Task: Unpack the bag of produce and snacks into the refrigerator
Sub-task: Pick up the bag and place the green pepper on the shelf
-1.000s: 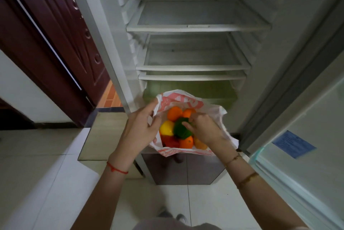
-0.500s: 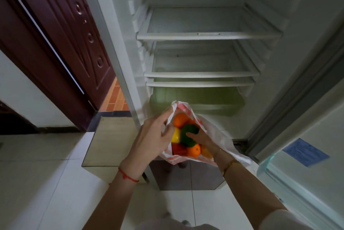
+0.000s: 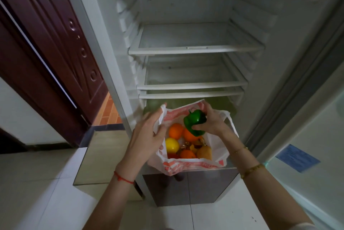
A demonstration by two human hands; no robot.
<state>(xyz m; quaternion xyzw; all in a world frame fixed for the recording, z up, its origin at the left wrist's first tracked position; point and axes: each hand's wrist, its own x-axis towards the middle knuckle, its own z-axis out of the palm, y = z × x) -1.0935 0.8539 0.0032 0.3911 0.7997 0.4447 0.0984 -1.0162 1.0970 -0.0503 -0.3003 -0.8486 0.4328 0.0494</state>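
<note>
A white and red plastic bag (image 3: 188,165) sits open on the ledge at the bottom of the open refrigerator (image 3: 195,49). Inside it lie two oranges (image 3: 176,130), a yellow fruit (image 3: 172,144), a brownish fruit (image 3: 204,152) and other produce. My left hand (image 3: 147,135) pinches the bag's left rim and holds it open. My right hand (image 3: 212,122) grips a green bell pepper (image 3: 195,122) just above the bag's mouth.
The refrigerator has three glass shelves (image 3: 193,85) and a green crisper drawer behind the bag. Its door (image 3: 305,155) stands open on the right. A dark wooden door (image 3: 46,47) is at the left, and a low beige box (image 3: 100,155) sits on the tiled floor.
My right hand has closed on the green pepper and lifted it out of the bag. The view has shifted closer to the fridge. My left hand still holds the bag's rim.
</note>
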